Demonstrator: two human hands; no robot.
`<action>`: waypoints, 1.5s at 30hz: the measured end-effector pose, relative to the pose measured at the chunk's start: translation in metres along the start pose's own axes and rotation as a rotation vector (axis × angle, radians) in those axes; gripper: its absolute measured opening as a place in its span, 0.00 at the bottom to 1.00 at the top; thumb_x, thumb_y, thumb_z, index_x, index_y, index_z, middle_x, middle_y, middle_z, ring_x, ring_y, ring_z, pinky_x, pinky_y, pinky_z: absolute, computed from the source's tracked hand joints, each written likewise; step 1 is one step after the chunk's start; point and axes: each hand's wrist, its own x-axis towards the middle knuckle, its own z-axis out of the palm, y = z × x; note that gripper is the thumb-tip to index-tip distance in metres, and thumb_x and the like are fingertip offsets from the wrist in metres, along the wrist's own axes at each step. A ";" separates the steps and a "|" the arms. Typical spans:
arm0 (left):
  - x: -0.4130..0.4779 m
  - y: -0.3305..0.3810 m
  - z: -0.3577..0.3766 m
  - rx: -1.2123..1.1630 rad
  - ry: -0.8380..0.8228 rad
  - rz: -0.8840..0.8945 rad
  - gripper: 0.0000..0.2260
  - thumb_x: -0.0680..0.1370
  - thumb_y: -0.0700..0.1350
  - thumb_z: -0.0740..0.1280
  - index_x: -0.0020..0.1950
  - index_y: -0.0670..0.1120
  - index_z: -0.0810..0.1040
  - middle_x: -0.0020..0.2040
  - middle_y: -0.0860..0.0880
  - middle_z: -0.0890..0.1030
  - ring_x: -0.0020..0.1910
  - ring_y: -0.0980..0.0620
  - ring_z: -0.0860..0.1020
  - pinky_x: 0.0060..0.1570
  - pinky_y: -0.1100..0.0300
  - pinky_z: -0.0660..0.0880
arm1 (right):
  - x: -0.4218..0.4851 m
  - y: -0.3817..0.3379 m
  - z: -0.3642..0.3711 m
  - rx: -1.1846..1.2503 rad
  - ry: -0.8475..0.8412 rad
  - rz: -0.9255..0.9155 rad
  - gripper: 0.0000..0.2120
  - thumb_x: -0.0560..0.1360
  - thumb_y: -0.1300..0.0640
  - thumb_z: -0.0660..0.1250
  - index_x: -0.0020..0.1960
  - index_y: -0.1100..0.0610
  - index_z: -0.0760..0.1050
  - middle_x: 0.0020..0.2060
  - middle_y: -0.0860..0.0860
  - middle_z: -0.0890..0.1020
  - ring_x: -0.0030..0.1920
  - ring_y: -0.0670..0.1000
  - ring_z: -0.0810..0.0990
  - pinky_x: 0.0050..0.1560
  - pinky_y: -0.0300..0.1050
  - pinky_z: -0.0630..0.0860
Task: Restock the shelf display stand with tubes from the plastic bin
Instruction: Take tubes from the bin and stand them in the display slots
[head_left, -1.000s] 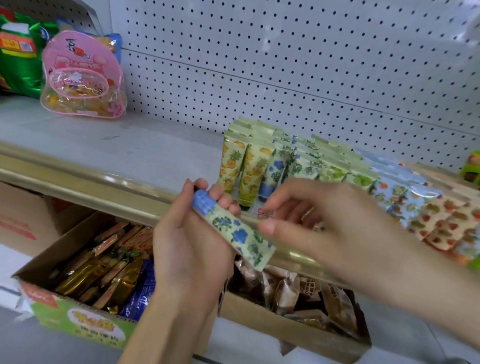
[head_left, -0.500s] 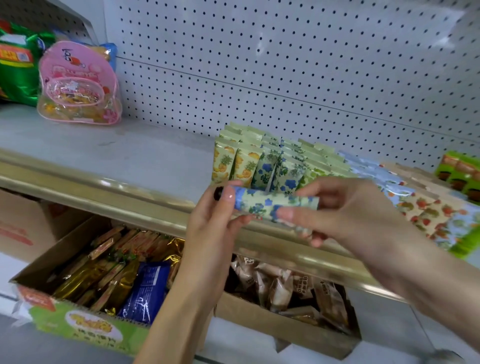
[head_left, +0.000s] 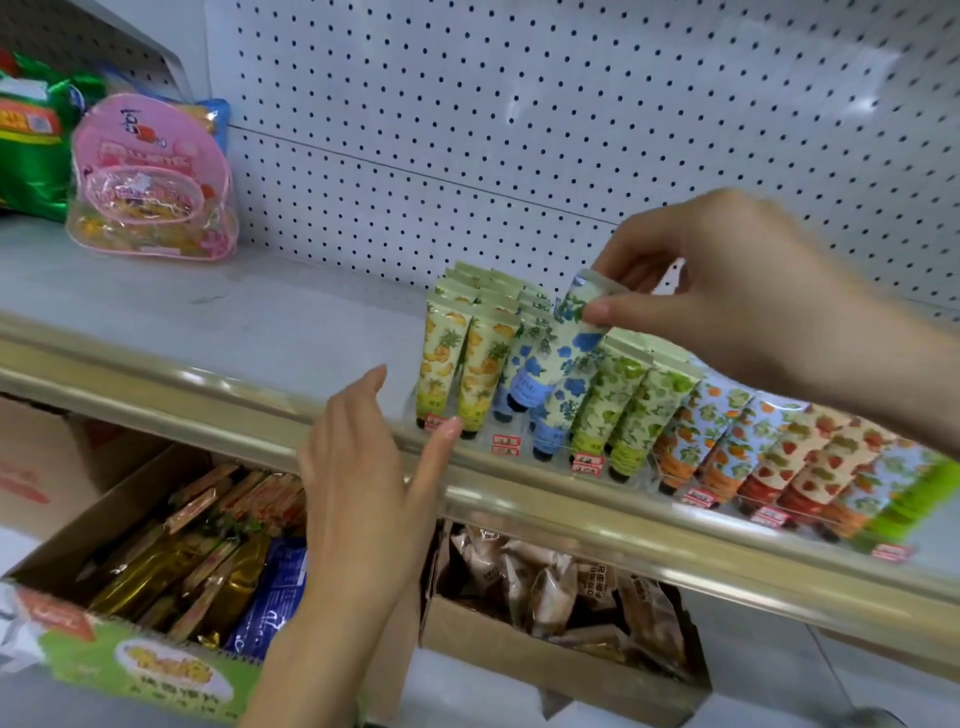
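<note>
I see a clear plastic stand (head_left: 519, 451) of printed tubes (head_left: 597, 395) at the grey shelf (head_left: 208, 322)'s front edge, a pink plastic pouch (head_left: 150, 182) back-left, cardboard boxes (head_left: 519, 649) beneath.

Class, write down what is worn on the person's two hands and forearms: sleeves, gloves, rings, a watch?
Nothing shows. The left hand and right hand are bare: no gloves, no rings. Both forearms are uncovered as far as the picture reaches, with no sleeve, watch or bracelet.

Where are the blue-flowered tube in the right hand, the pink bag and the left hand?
blue-flowered tube (head_left: 569, 364), head view, middle of its body.
pink bag (head_left: 150, 176), head view, centre of its front.
left hand (head_left: 363, 467), head view, back of the hand.
</note>
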 end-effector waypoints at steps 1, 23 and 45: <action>0.000 -0.003 0.002 0.089 -0.020 0.026 0.35 0.77 0.68 0.54 0.74 0.45 0.60 0.70 0.48 0.68 0.70 0.52 0.63 0.71 0.53 0.50 | 0.003 -0.001 0.003 -0.046 0.013 -0.016 0.04 0.71 0.49 0.71 0.41 0.49 0.79 0.37 0.40 0.76 0.40 0.35 0.73 0.34 0.29 0.65; 0.004 -0.016 0.010 0.367 -0.222 0.031 0.43 0.70 0.72 0.35 0.77 0.48 0.56 0.77 0.51 0.59 0.77 0.54 0.49 0.71 0.40 0.33 | 0.030 0.010 0.054 -0.306 -0.054 0.078 0.10 0.73 0.49 0.69 0.52 0.53 0.79 0.58 0.53 0.71 0.62 0.56 0.62 0.51 0.48 0.54; 0.004 -0.016 0.014 0.312 -0.189 0.025 0.41 0.70 0.72 0.37 0.77 0.50 0.54 0.76 0.50 0.61 0.77 0.52 0.49 0.70 0.41 0.33 | 0.033 0.012 0.069 -0.340 -0.086 0.064 0.13 0.73 0.46 0.69 0.51 0.54 0.79 0.58 0.53 0.71 0.63 0.55 0.61 0.56 0.51 0.56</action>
